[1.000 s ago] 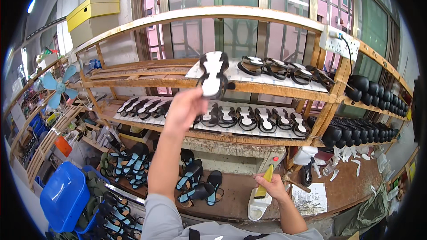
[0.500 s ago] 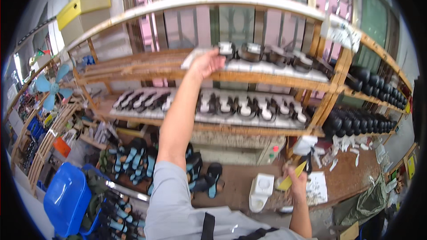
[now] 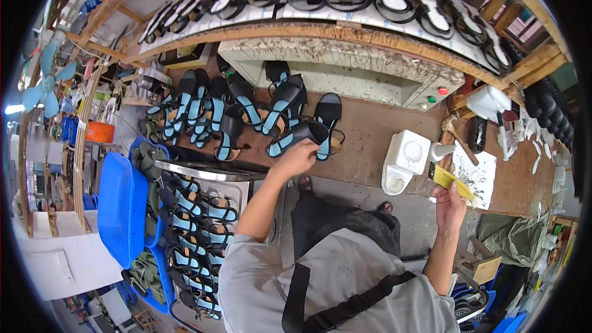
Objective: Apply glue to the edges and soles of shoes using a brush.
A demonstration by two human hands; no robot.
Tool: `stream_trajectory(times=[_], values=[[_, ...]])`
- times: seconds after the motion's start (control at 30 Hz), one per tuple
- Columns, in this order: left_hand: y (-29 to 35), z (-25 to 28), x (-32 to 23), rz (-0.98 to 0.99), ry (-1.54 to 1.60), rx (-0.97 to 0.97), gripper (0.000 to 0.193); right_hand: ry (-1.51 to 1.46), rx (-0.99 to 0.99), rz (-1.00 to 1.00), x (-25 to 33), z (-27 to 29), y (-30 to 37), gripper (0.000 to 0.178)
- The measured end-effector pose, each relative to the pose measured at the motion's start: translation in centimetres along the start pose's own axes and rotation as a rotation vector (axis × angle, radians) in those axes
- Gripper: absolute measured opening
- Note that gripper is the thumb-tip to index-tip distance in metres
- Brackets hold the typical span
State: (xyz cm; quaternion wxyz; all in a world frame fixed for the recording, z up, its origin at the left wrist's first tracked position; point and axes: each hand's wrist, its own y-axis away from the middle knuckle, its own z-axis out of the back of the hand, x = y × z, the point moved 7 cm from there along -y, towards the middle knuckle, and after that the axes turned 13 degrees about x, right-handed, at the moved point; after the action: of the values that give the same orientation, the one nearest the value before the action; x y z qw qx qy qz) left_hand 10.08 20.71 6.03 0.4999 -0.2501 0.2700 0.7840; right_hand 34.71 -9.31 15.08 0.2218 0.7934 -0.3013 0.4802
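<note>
My left hand [image 3: 298,160] is closed, its fingers pinching the near side of a black sandal [image 3: 310,131] with a light-blue insole. That sandal lies at the front of a cluster of similar sandals [image 3: 217,111] on the brown workbench [image 3: 364,102]; another upright black sandal [image 3: 328,111] stands just behind it. On the right, my right hand [image 3: 450,208] grips a flat yellow tool [image 3: 453,182] with a dark end, whose exact kind I cannot make out. Left of this tool is a white two-part container [image 3: 404,159] with round wells.
Above the bench runs a wooden shelf [image 3: 345,32] lined with black sandal parts. A white metal housing [image 3: 345,83] with red and green buttons sits below it. Blue baskets [image 3: 123,209] and a rack of sandals [image 3: 197,234] stand left. Stained paper [image 3: 475,176] lies right.
My left hand has come down from the upper shelf to the sandals on the bench and closed on one. The view has tilted downward. My right hand keeps holding the yellow tool.
</note>
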Motion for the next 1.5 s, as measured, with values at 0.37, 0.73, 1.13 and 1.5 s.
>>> stream_trajectory(times=[0.37,0.73,1.13,1.5], values=[[5.2,0.6,6.1,0.507,0.124,-0.682,0.046,-0.021,0.017,0.175,-13.2,2.4,1.7,0.035],[6.8,-4.2,7.1,-0.091,0.975,-0.45,0.018,0.03,0.04,0.309,-16.3,2.5,10.0,0.033],[22.0,-13.5,-13.6,-1.102,0.351,0.151,0.022,0.244,0.468,0.282,-15.4,-11.6,8.6,0.039],[17.7,-19.1,-10.4,-0.862,0.628,0.464,0.047,0.366,0.395,0.314,-14.3,-10.8,13.1,0.039]])
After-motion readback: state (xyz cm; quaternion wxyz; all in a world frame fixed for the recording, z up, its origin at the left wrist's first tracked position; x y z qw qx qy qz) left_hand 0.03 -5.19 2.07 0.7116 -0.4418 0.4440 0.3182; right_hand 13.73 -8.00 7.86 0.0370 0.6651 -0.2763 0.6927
